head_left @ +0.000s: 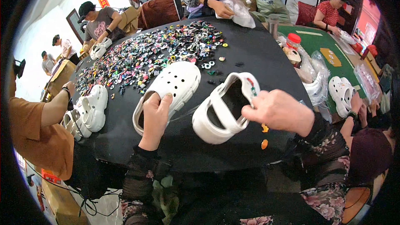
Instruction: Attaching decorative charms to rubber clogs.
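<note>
My left hand (pixel 155 118) grips a white clog (pixel 180 79) by its opening, with the thumb on the upper and the fingers inside. Round holes dot that clog's toe, which points away from me. My right hand (pixel 277 111) is closed on the side rim of a second white clog (pixel 214 131), which is tilted so its dark inside and heel strap show. Small red and green pieces (pixel 251 87) sit on this clog's rim, right by my right fingers. Two orange charms (pixel 264 143) lie on the black table (pixel 196 156) below my right hand.
A wide heap of colourful small charms (pixel 166 43) covers the table's far left. More white clogs (pixel 96 108) stand at left, beside a co-worker in brown (pixel 52 129). A person across holds a plastic bag (pixel 241 13). A red-lidded jar (pixel 293 41) and a green table (pixel 300 30) are at right.
</note>
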Available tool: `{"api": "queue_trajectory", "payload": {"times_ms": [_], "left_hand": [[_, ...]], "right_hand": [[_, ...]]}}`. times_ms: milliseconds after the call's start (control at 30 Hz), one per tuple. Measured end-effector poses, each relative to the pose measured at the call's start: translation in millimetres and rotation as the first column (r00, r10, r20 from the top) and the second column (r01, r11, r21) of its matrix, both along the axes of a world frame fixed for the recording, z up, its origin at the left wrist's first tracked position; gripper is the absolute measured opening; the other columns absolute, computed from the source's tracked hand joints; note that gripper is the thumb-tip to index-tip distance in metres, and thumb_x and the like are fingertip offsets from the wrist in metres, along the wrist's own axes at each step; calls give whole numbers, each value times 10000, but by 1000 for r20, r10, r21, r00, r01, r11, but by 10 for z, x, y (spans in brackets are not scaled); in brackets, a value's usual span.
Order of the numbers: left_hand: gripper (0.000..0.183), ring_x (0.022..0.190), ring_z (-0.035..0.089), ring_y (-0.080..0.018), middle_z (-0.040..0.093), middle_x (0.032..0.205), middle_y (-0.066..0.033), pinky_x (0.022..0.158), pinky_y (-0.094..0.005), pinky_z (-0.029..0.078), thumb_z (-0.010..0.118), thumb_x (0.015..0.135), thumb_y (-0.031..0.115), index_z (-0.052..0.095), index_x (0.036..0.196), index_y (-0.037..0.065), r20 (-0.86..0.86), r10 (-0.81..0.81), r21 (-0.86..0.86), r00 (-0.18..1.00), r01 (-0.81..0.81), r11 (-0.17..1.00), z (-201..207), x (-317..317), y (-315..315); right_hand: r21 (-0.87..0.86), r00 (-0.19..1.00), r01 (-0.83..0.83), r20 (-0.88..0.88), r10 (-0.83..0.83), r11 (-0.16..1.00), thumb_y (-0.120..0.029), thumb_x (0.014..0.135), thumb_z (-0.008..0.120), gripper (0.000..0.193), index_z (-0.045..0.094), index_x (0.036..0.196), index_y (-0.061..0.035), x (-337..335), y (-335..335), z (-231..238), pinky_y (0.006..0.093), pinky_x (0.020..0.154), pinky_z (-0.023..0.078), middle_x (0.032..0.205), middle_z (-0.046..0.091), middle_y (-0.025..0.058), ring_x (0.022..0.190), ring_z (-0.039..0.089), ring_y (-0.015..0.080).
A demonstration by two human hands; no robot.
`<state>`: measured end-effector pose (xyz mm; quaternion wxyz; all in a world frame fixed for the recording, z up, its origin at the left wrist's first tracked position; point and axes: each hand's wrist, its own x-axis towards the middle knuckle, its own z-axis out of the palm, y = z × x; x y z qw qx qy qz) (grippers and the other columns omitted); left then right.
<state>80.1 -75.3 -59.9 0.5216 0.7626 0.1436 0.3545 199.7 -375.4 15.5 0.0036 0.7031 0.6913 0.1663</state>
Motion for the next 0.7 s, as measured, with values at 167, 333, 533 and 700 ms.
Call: {"api": "queue_trajectory", "payload": {"times_ms": [167, 333, 533, 700], "left_hand": [[264, 578, 414, -49, 544, 648, -6, 495, -268, 328, 597, 920, 145, 590, 766, -69, 65, 19, 88, 998, -24, 996, 206, -76, -262], [273, 548, 450, -118, 506, 622, -72, 517, -300, 365, 646, 910, 154, 532, 770, -51, -57, 39, 234, 998, -24, 972, 272, -93, -459], [311, 625, 473, -245, 492, 696, -154, 565, -380, 379, 632, 903, 161, 455, 749, -43, -81, 57, 427, 995, -18, 904, 145, -140, -566], [241, 838, 561, -438, 563, 899, -265, 734, -470, 448, 604, 912, 136, 508, 905, -85, -196, 178, 472, 964, -66, 879, -33, -210, -391]], "right_hand": [[29, 990, 90, 110, -93, 996, -140, 814, 573, 66, 535, 833, -89, 107, -207, 169, 354, 572, 520, 691, 566, 74, 686, 638, 238], [-4, 955, 175, 242, -169, 984, -136, 814, 577, 54, 542, 809, -96, 138, -305, 138, 342, 561, 513, 693, 566, 76, 675, 631, 231], [-165, 960, 270, 124, -251, 949, -123, 798, 606, 78, 545, 840, -101, 53, -391, -194, 338, 581, 506, 721, 565, 72, 702, 636, 240], [49, 933, 88, -353, -65, 995, -122, 795, 691, 183, 618, 945, -44, 66, -170, 124, 369, 661, 503, 799, 631, 124, 757, 643, 290]]}}
